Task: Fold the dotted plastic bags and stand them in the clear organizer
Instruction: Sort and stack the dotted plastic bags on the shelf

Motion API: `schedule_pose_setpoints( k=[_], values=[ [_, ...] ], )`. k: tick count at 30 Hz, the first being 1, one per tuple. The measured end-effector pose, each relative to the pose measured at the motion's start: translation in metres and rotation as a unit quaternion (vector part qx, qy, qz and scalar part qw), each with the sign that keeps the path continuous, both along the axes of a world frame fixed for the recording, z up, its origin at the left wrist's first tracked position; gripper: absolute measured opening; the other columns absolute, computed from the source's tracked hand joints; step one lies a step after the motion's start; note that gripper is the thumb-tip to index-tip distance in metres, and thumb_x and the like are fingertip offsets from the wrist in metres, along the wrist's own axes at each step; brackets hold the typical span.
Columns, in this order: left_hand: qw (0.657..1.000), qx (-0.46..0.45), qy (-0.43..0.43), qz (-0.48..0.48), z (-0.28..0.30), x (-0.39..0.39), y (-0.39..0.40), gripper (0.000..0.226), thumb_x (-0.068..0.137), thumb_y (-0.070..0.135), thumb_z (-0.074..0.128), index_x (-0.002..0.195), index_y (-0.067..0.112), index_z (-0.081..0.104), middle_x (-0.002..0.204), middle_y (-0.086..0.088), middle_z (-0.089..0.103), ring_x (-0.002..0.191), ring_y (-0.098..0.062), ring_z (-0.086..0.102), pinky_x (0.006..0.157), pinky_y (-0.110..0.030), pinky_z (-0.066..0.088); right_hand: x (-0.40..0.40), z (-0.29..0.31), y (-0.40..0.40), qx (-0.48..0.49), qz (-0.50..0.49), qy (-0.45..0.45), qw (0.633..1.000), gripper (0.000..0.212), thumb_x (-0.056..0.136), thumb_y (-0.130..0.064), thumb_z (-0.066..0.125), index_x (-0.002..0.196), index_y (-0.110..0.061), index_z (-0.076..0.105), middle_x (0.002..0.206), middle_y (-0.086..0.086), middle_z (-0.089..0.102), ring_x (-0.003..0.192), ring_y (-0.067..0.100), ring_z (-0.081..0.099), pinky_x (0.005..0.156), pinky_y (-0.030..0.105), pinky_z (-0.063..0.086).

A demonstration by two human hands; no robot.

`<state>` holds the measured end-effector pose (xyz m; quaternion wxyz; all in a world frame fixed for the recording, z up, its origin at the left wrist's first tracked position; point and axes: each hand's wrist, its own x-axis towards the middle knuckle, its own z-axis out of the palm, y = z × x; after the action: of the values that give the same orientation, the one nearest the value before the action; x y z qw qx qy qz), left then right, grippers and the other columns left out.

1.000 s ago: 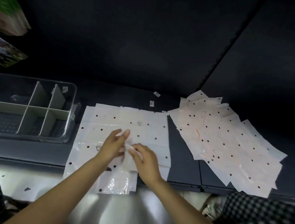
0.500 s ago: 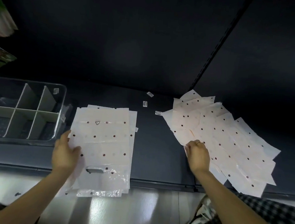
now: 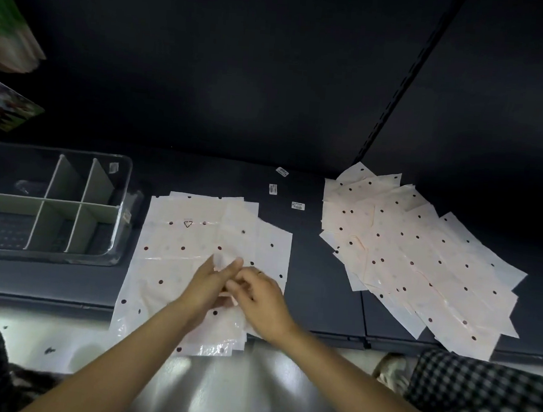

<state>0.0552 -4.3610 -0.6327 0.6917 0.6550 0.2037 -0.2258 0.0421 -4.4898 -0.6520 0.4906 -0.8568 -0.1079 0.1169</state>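
Both hands meet over the near middle of the dark surface (image 3: pixel 323 275). The left hand (image 3: pixel 207 283) pinches an edge of a dotted plastic bag (image 3: pixel 254 237) lying on the spread bag stack (image 3: pixel 168 262); the right hand (image 3: pixel 261 297) curls its fingers onto the same bag. The clear organizer (image 3: pixel 46 201) sits by the left edge, and the loose bag pile (image 3: pixel 421 266) lies toward the right edge.

We can make out only one sign: a small dark triangle outline (image 3: pixel 187 224) printed on the dotted plastic bag (image 3: pixel 176 240) lying flat on the shelf; the three small white stickers (image 3: pixel 297 205) behind it carry print too small for us to read
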Motion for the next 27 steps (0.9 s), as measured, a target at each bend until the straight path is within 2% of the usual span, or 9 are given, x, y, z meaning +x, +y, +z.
schedule_pose_setpoints(
  k=[1, 4, 9, 13, 15, 17, 20, 24, 27],
  values=[
    [0.999, 0.037, -0.016, 0.022, -0.001, 0.001, 0.004, 0.018, 0.093, 0.016, 0.056, 0.110, 0.010, 0.055, 0.098, -0.014, 0.067, 0.072, -0.014, 0.068, 0.057, -0.024, 0.051, -0.003, -0.002, 0.002, 0.005, 0.012, 0.000, 1.000, 0.020, 0.090, -0.036, 0.049, 0.089, -0.021, 0.062, 0.092, -0.009, 0.061, 0.087, 0.006, 0.058, 0.079, 0.020, 0.047],
    [0.996, 0.054, -0.007, 0.075, -0.009, 0.000, 0.020, 0.038, 0.090, -0.006, 0.049, 0.124, 0.012, 0.051, 0.108, -0.015, 0.063, 0.091, -0.027, 0.062, 0.071, -0.032, 0.050, 0.004, -0.012, -0.021, -0.033, -0.063, -0.031, 0.997, 0.016, 0.092, -0.023, 0.055, 0.101, -0.017, 0.065, 0.109, -0.004, 0.063, 0.105, 0.014, 0.051, 0.090, 0.024, 0.041],
    [0.999, 0.015, 0.009, 0.043, -0.018, -0.005, 0.006, 0.045, 0.092, -0.006, 0.044, 0.131, 0.018, 0.045, 0.121, -0.014, 0.059, 0.106, -0.033, 0.058, 0.082, -0.042, 0.052, 0.030, -0.022, -0.118, -0.298, -0.227, -0.086, 0.923, 0.046, 0.092, -0.028, 0.056, 0.136, -0.015, 0.047, 0.146, 0.007, 0.039, 0.135, 0.027, 0.031, 0.111, 0.038, 0.026],
    [1.000, 0.011, -0.007, -0.003, -0.023, -0.007, -0.027, 0.053, 0.093, -0.004, 0.044, 0.138, 0.024, 0.037, 0.129, -0.008, 0.055, 0.116, -0.029, 0.053, 0.099, -0.050, 0.044, 0.036, -0.021, -0.198, -0.377, -0.337, 0.014, 0.863, 0.064, 0.094, -0.044, 0.047, 0.147, -0.015, 0.025, 0.155, 0.008, 0.024, 0.141, 0.028, 0.021, 0.113, 0.041, 0.023],
    [0.999, 0.025, -0.017, -0.016, -0.027, -0.008, -0.039, 0.057, 0.093, 0.000, 0.049, 0.141, 0.026, 0.032, 0.131, -0.004, 0.052, 0.117, -0.024, 0.051, 0.101, -0.041, 0.043, 0.036, -0.022, -0.223, -0.390, -0.333, 0.058, 0.856, 0.060, 0.096, -0.041, 0.046, 0.144, -0.010, 0.031, 0.150, 0.012, 0.033, 0.135, 0.031, 0.030, 0.106, 0.040, 0.033],
    [0.997, 0.054, -0.042, -0.039, -0.031, -0.009, -0.046, 0.062, 0.092, 0.005, 0.054, 0.145, 0.025, 0.027, 0.134, 0.000, 0.048, 0.119, -0.021, 0.048, 0.102, -0.035, 0.038, 0.037, -0.025, -0.239, -0.387, -0.329, 0.043, 0.860, 0.043, 0.096, -0.028, 0.050, 0.133, -0.006, 0.049, 0.136, 0.014, 0.049, 0.123, 0.032, 0.042, 0.096, 0.037, 0.039],
    [0.985, 0.095, -0.097, -0.108, -0.033, -0.007, -0.051, 0.062, 0.093, 0.013, 0.056, 0.146, 0.019, 0.025, 0.140, 0.001, 0.045, 0.128, -0.019, 0.043, 0.111, -0.039, 0.032, 0.037, -0.028, -0.248, -0.331, -0.368, 0.005, 0.869, 0.020, 0.093, -0.012, 0.055, 0.108, -0.002, 0.065, 0.113, 0.016, 0.062, 0.103, 0.032, 0.056, 0.083, 0.033, 0.042],
    [0.947, 0.170, -0.146, -0.231, -0.025, 0.002, -0.056, 0.052, 0.095, 0.026, 0.053, 0.141, 0.016, 0.033, 0.128, -0.004, 0.053, 0.122, -0.027, 0.049, 0.106, -0.043, 0.038, 0.042, -0.023, -0.233, -0.269, -0.375, -0.045, 0.886, 0.013, 0.091, -0.015, 0.059, 0.091, -0.003, 0.066, 0.093, 0.013, 0.065, 0.092, 0.030, 0.057, 0.067, 0.031, 0.041],
    [0.938, 0.272, -0.161, -0.144, -0.020, 0.006, -0.067, 0.067, 0.093, 0.035, 0.055, 0.148, 0.016, 0.021, 0.139, -0.009, 0.035, 0.135, -0.027, 0.029, 0.113, -0.036, 0.024, 0.048, -0.009, -0.192, -0.223, -0.331, -0.104, 0.911, 0.013, 0.090, -0.017, 0.060, 0.093, -0.006, 0.067, 0.091, 0.010, 0.065, 0.093, 0.027, 0.053, 0.066, 0.029, 0.037]
  ],
)
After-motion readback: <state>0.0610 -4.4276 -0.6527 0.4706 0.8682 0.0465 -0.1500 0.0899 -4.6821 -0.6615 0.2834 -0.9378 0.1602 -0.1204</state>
